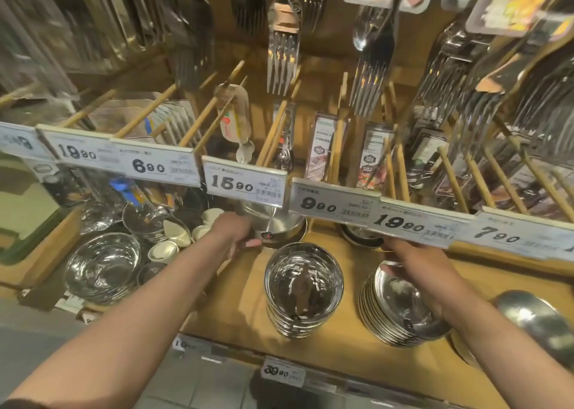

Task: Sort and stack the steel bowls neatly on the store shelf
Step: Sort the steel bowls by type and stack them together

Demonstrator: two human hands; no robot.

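Observation:
On the wooden shelf (351,340) a tall stack of deep steel bowls (303,287) stands in the middle. To its right is a stack of shallow steel bowls (400,309). My right hand (407,262) rests on that stack's far rim, fingers curled over the top bowl. My left hand (236,233) reaches to the back and grips the side of a steel bowl (276,222) with a red sticker, partly hidden under the price rail. Another steel bowl (360,236) sits at the back right, mostly hidden.
A rail of price tags (316,202) overhangs the shelf's back. Glass bowls (102,267) and small white dishes (177,234) fill the left section. A large steel bowl (537,318) lies at the right edge. Forks and cutlery packs hang above.

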